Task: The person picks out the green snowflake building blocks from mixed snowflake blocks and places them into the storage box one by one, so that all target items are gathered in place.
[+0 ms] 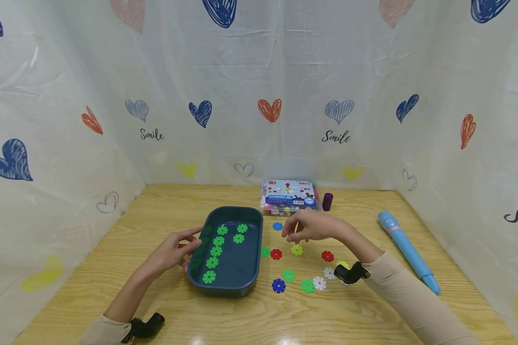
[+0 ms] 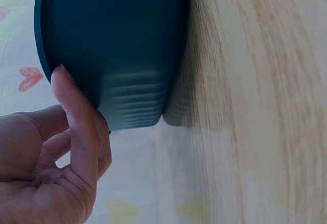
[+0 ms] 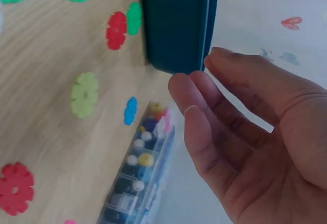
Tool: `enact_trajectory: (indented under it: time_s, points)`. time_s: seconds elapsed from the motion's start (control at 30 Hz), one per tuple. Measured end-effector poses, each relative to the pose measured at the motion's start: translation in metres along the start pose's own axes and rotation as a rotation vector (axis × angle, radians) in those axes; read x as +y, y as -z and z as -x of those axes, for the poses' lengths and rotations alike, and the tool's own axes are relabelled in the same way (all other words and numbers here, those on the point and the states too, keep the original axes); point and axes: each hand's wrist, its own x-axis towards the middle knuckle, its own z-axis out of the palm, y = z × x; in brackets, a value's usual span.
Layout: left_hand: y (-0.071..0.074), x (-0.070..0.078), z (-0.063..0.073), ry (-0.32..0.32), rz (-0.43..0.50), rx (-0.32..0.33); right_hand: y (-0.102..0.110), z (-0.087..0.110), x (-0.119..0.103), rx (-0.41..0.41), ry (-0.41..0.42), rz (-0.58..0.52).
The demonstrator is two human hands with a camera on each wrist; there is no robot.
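Observation:
A dark blue-green rectangular tray (image 1: 246, 268) stands on the table, with several green notched plastic discs (image 1: 212, 262) lying in it. They form a long column along its left side and a pair at upper right. My left hand (image 1: 172, 251) holds the tray's left rim; in the left wrist view a fingertip (image 2: 61, 73) touches that edge. To the right of the tray, my right hand (image 1: 312, 225) hovers over the table with fingers loosely bent and nothing held. Nearest to it are a blue disc (image 1: 277, 226) and a yellow disc (image 1: 297, 250).
Loose red (image 1: 276, 254), green (image 1: 288, 275), white (image 1: 320, 283) and dark blue discs (image 1: 278, 286) are scattered right of the tray. At the back stand a clear box of small coloured parts (image 1: 290, 197) and a purple cylinder (image 1: 327, 201). A light blue tube-shaped object (image 1: 409, 251) lies at right.

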Motion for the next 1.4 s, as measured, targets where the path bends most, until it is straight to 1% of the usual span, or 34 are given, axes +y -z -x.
enact_trajectory:
  time_s: [0.13,0.33,0.43,0.6,0.7,0.8,1.13,1.27,1.4]
  points:
    - [0.0,0.0,0.0,0.004,-0.001,0.003,-0.009,0.013,0.004,-0.032,0.022,-0.014]
    - [0.0,0.0,0.0,0.006,0.004,0.004,-0.023,0.029,0.01,-0.058,0.051,0.004]
    - [0.0,0.0,0.0,0.004,0.006,0.002,-0.028,0.035,0.011,-0.07,0.047,0.0]
    - [0.001,0.002,0.0,0.006,0.006,0.005,-0.039,0.044,0.013,-0.085,0.011,-0.047]
    - [0.001,0.003,0.0,0.009,0.005,0.007,-0.045,0.048,0.015,-0.087,-0.013,-0.067]
    - [0.001,0.003,0.0,0.011,0.005,0.006,-0.051,0.052,0.018,-0.088,-0.017,-0.07]
    - [0.001,0.003,-0.001,0.009,0.003,0.006,-0.063,0.061,0.024,-0.074,-0.003,-0.081]
    - [0.001,0.002,-0.001,0.014,-0.001,0.005,-0.066,0.061,0.024,-0.064,0.008,-0.057]
    - [0.0,0.0,-0.001,0.018,-0.005,0.007,-0.068,0.062,0.024,-0.059,-0.005,-0.041]
